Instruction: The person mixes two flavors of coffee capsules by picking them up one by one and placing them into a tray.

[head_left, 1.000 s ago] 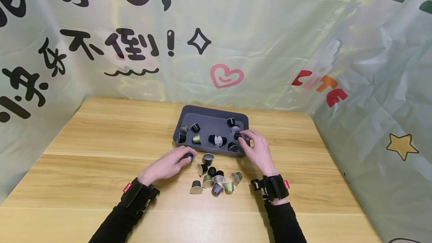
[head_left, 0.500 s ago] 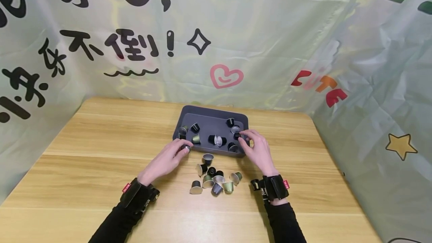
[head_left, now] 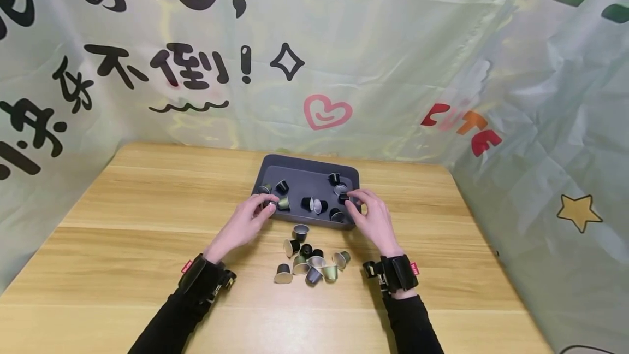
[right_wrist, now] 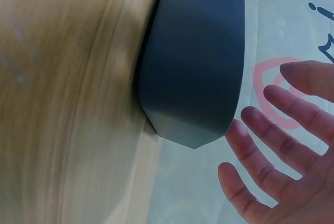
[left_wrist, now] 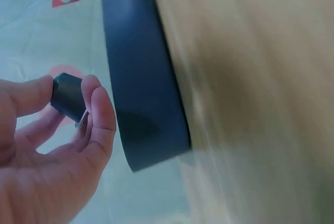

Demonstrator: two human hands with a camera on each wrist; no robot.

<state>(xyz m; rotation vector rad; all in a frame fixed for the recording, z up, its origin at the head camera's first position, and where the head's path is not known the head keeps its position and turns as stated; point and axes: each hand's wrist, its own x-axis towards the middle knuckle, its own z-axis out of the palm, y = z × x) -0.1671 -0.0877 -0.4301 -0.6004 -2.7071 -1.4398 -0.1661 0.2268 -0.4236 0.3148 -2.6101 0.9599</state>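
Note:
My left hand (head_left: 244, 220) is over the near left corner of a dark grey tray (head_left: 302, 177). It pinches a dark coffee capsule (left_wrist: 68, 96) between thumb and fingertips, clearly seen in the left wrist view. At the tray's right side is my right hand (head_left: 373, 220), its fingertips by a black capsule (head_left: 344, 199) in the head view. The right wrist view shows its fingers (right_wrist: 271, 136) spread and relaxed, holding nothing, beside the tray wall. Inside the tray lie several black, silver and green capsules, including a green one (head_left: 283, 204) near the left fingertips.
Several loose capsules lie in a cluster on the wooden table (head_left: 147, 245) in front of the tray, among them a grey one (head_left: 301, 232) and a pale green one (head_left: 331, 273). A printed cloth (head_left: 393, 70) hangs behind the table and along its sides.
My left hand has carried its capsule from the table before the tray up and away, over the tray's near left corner. The right hand has stayed nearly still.

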